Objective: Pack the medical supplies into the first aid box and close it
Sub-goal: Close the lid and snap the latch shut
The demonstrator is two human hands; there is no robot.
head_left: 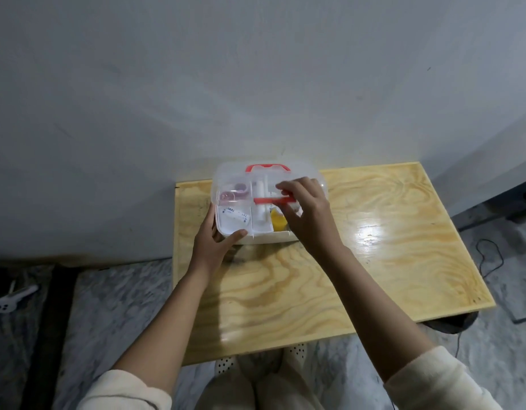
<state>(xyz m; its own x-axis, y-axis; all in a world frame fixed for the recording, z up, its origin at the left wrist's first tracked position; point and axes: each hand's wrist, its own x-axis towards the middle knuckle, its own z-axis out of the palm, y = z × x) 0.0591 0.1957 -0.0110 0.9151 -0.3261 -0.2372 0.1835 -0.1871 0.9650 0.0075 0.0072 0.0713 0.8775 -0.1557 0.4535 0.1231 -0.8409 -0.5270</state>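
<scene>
A white first aid box (pixel 256 238) stands at the far left of the wooden table (pixel 374 261). Its clear lid (pixel 235 173) with a red handle (pixel 267 168) is tilted up, partly lowered over the box. Inside lie a white packet with print (pixel 233 218), a pink tape roll (pixel 238 192), a white roll (pixel 260 214) and a yellow item (pixel 278 221). My left hand (pixel 216 242) grips the box's front left corner. My right hand (pixel 307 213) holds the lid's front edge at the red latch (pixel 269 200).
The table stands against a grey wall. A white controller (pixel 13 298) lies on the marble floor at the left. Black cables (pixel 489 255) run on the floor at the right. My legs and dotted slippers show below the table's near edge.
</scene>
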